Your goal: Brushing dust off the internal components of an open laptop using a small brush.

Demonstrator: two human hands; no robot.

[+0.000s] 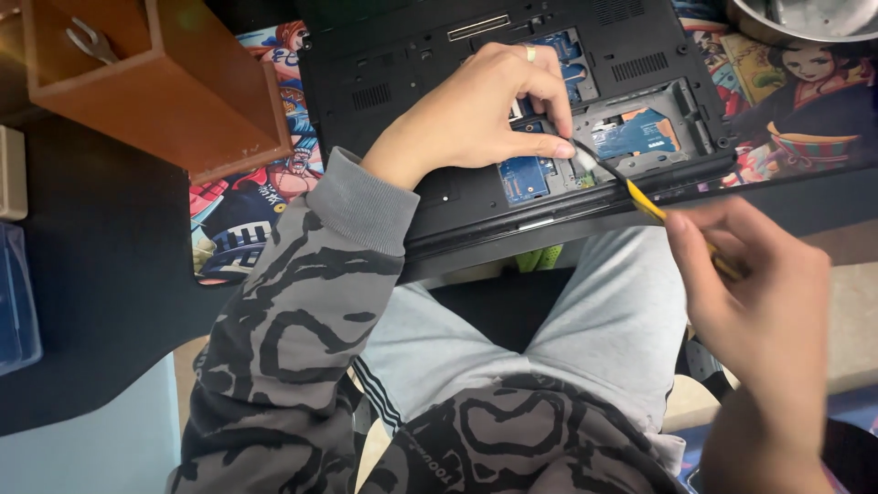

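A black laptop (393, 82) lies upside down with its bottom cover off, showing blue circuit boards (523, 176). My left hand (476, 110) rests on the laptop and pinches a small white part (583, 161) by the open bay. My right hand (759, 284) holds a yellow-handled tool (651, 207) with a thin black tip. The tip touches the spot next to my left fingertips.
A colourful printed desk mat (247, 215) lies under the laptop. A wooden box (146, 82) with a metal tool in it stands at the upper left. A metal bowl (805, 18) sits at the top right. My lap in grey trousers (512, 329) is below the desk edge.
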